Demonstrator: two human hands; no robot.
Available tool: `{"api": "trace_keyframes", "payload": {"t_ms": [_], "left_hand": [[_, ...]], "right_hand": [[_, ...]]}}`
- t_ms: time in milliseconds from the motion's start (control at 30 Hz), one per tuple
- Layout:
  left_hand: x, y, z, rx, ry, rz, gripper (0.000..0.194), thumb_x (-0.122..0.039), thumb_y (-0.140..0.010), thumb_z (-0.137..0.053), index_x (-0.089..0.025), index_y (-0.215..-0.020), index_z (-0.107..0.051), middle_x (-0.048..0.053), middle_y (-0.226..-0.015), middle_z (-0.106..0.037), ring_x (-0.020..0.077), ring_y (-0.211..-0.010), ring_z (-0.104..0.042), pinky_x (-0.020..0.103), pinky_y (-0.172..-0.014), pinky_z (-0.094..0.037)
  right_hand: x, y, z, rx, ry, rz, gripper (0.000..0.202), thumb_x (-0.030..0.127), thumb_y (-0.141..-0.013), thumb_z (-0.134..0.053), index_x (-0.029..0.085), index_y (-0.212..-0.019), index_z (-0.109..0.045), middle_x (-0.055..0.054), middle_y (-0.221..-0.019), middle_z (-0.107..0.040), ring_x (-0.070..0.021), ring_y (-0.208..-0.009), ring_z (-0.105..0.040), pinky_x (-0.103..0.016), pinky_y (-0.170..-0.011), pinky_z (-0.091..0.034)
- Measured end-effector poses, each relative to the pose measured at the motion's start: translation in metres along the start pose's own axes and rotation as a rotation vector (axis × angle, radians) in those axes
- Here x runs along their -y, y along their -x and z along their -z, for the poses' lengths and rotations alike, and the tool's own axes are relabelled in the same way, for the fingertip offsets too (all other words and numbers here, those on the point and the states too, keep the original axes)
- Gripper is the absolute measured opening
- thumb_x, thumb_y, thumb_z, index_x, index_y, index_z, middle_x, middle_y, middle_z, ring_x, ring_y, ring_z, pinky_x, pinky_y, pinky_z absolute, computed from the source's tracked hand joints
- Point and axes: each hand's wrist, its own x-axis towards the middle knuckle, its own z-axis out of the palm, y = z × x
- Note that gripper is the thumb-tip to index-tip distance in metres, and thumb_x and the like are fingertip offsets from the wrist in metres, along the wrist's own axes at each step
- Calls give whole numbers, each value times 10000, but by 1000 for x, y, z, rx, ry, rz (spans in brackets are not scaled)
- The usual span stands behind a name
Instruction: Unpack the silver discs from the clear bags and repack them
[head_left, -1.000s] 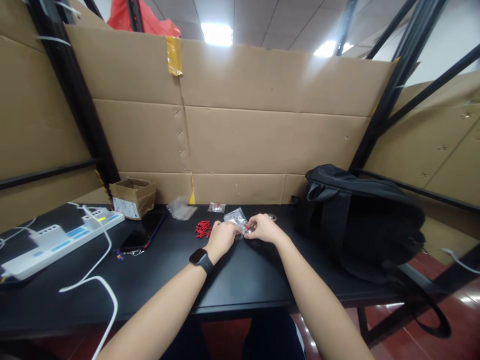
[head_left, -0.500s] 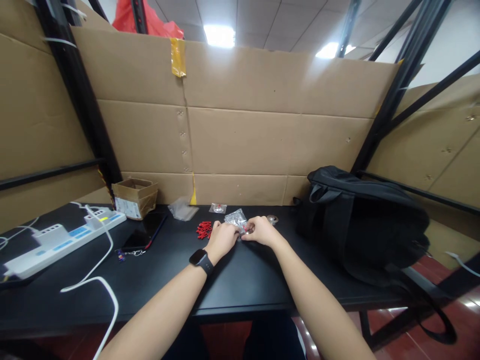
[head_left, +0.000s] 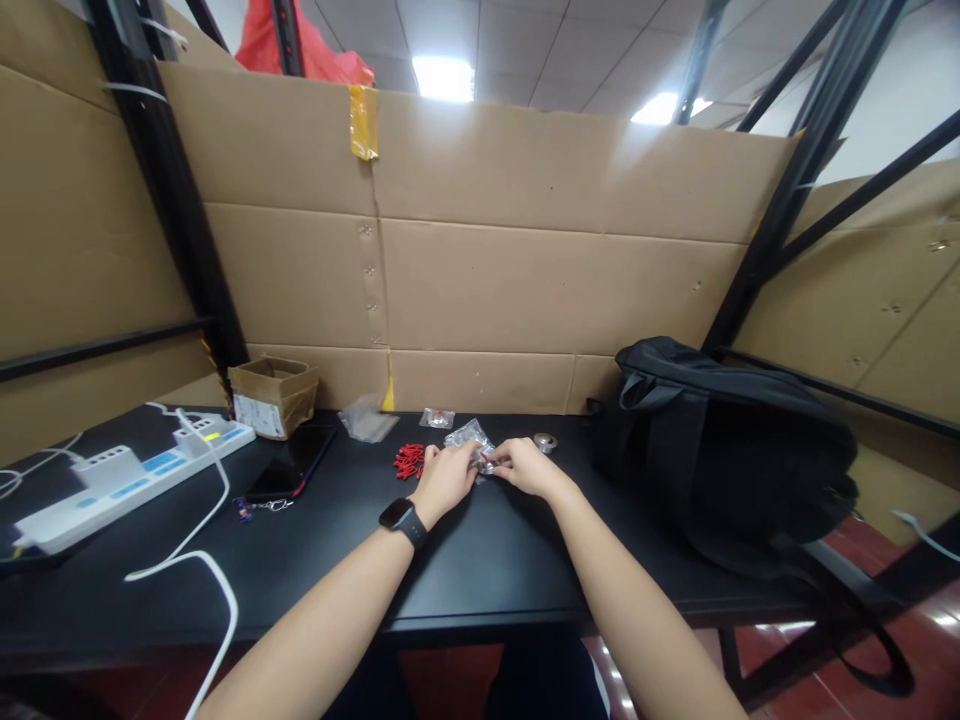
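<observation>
My left hand (head_left: pixel 448 478), with a black watch on its wrist, is closed at the near left edge of a crinkled clear plastic bag (head_left: pixel 468 433). On the bag's right side my right hand (head_left: pixel 525 467) pinches its near corner, where a bit of red shows between the fingertips. Several small red pieces (head_left: pixel 409 461) lie in a pile just left of my left hand. Behind the hands is a small flat clear packet (head_left: pixel 436 417) with something red in it. A round metallic item (head_left: pixel 545 441) rests beyond my right hand.
On the left are a white power strip (head_left: pixel 135 487) with a white cable, a dark phone (head_left: pixel 291 465) with a keychain, an open cardboard box (head_left: pixel 274 395) and clear bags (head_left: pixel 367 419). A black backpack (head_left: pixel 735 450) fills the right side. Cardboard stands behind.
The clear bag has shifted slightly left and turned a little between my hands. The fingers of my right hand have drawn closer together on it.
</observation>
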Motion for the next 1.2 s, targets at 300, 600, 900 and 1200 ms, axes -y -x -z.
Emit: {"api": "trace_keyframes", "payload": {"t_ms": [300, 600, 900, 1200], "left_hand": [[5, -2, -3, 1, 69, 21, 550, -224, -881, -541, -321, -1406, -408, 78, -1222, -698, 290, -1167, -611, 437, -949, -316], [6, -5, -1, -11, 159, 88, 588, -202, -825, -606, -332, -1363, -410, 57, -1284, -678, 271, -1240, -574, 419, -972, -305], [8, -4, 0, 18, 203, 74, 630, -201, -795, -628, -343, -1367, -405, 47, -1306, -671, 286, -1251, -563, 442, -946, -315], [11, -6, 0, 7, 204, 72, 604, -206, -776, -656, -349, -1324, -447, 34, -1269, -692, 296, -1232, -575, 455, -961, -320]], "right_hand": [[-1, -19, -24, -170, 76, -97, 132, 214, -686, -854, 174, -785, -776, -35, -737, -688, -146, -648, -600, -232, -627, -405], [-17, -19, -22, -135, -92, 5, 139, 95, -767, -737, 193, -858, -776, -27, -867, -710, -130, -707, -648, -218, -691, -473], [-10, -18, -28, -311, 15, -105, 232, 135, -713, -780, 216, -877, -637, 6, -898, -583, -159, -833, -557, -256, -750, -423], [-4, -36, -46, -388, 57, -277, 455, 301, -692, -812, 253, -1068, -561, -24, -1052, -557, -212, -966, -556, -298, -770, -432]]}}
